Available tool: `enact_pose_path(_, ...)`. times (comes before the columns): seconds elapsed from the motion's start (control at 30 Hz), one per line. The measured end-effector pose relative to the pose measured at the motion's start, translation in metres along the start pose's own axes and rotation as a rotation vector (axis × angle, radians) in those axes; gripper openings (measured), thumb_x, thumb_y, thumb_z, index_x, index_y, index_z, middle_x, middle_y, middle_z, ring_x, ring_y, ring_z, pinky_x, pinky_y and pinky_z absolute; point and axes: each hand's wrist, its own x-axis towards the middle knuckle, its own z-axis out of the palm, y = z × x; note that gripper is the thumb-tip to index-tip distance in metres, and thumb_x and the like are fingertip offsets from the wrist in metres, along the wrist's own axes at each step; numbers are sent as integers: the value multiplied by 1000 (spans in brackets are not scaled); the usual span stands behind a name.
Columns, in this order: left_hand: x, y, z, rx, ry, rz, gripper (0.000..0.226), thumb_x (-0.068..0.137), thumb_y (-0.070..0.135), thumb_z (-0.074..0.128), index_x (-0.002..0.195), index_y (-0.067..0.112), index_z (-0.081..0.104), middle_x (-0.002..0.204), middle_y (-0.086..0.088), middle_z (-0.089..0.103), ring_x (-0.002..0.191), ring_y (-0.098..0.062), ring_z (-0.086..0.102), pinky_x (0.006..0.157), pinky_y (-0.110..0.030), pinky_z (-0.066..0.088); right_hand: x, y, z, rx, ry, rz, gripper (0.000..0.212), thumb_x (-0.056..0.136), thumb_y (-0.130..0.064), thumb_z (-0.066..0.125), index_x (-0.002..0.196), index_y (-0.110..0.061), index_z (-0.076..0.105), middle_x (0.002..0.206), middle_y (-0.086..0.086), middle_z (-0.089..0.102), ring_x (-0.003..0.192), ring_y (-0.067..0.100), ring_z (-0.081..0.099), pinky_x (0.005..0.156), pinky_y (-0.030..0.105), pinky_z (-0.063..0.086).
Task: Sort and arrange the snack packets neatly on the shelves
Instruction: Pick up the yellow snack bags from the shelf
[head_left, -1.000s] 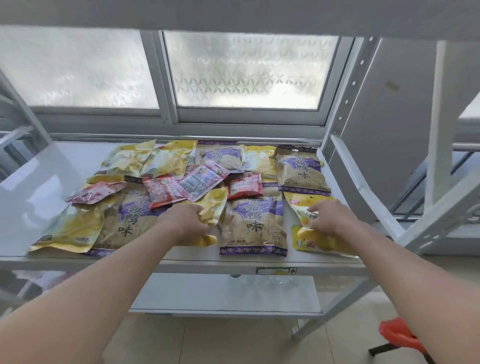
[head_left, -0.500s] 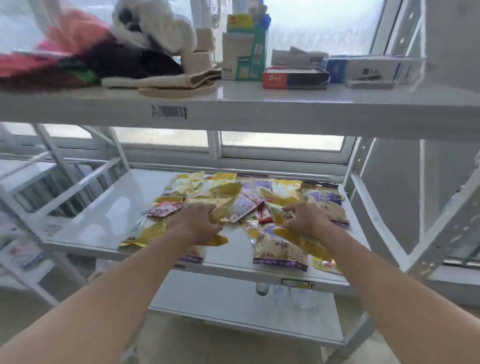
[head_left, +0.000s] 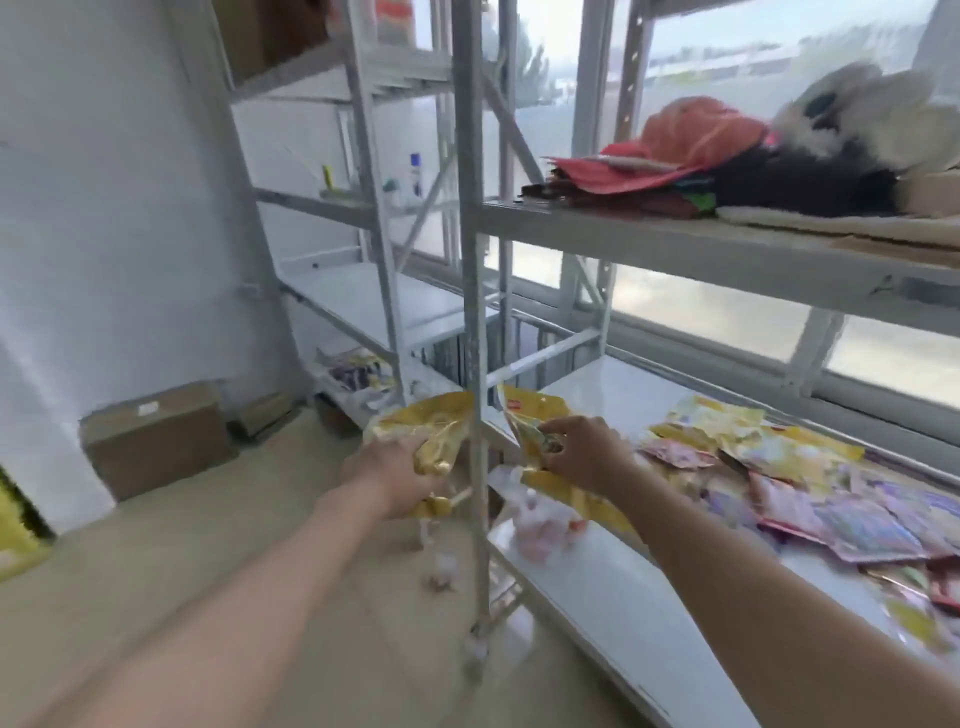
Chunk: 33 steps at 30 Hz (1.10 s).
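Sorting step: left hand (head_left: 392, 480), right hand (head_left: 584, 457), each grip holding yellow snack packets (head_left: 436, 428); next, probably, neighbouring shelf (head_left: 363, 296).

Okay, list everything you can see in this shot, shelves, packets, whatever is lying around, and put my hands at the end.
Shelf post: one, white, centre.
Middle shelf: one, white, right.
Upper shelf: one, white, above it.
Left packet: one, yellow, held left of the post.
Right packet: one, yellow, held right of the post.
Packet pile: many, yellow, pink and purple, on the middle shelf.
Fabric heap: one, red, black and white, on the upper shelf.
Cardboard box: one, brown, floor, left.
Bottles: few, blurred, far rack.
Left hand: grips the left packet.
Right hand: pinches the right packet.
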Motion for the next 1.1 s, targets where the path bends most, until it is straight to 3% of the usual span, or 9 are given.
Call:
enact_pose_path(0.1,-2,-76,-22,-35,40,-84,55,85,49,60,138,41,47,136,3,55,117,-24,54,91,-35,49,33,-75,38,46,-26,-75,47,80,-33,66,127,-33,63,126,4,65,110,29,60,91,33,49)
enact_pose_path(0.3,13,-205,-52,-31,79,-184,54,84,52,60,135,39,50,135,5,55,118,-22,55,89,-33,48,98,-204,103,56,-85,-195,49,80,-30,66,129,-33,61,128,-1,64,109,23,62,92,38,53)
enact_pose_path(0.47,39,-290,-68,-35,106,-222,47,83,52,59,128,40,55,130,8,56,117,-21,54,84,-32,47,149,-284,147,44,-118,-250,51,82,-26,63,132,-30,59,132,2,61,117,26,57,92,30,48)
enact_pose_path(0.6,74,-349,-76,-38,99,-254,47,82,54,57,127,41,54,128,9,55,114,-21,55,81,-33,48,197,-337,180,41,-162,-265,53,80,-28,63,132,-33,57,132,8,59,110,29,60,87,36,53)
enact_pose_path(0.93,243,-493,-104,-48,133,-348,58,84,51,58,139,42,45,144,13,45,126,-20,51,94,-34,47,400,-467,261,76,-219,-383,52,79,-27,63,130,-34,59,126,4,64,102,26,63,79,33,55)
enact_pose_path(1.1,344,-562,-150,-40,162,-401,50,86,47,60,134,38,51,141,11,50,125,-20,49,92,-31,45,521,-532,286,127,-276,-414,51,83,-21,61,133,-31,58,132,3,59,103,25,61,70,27,46)
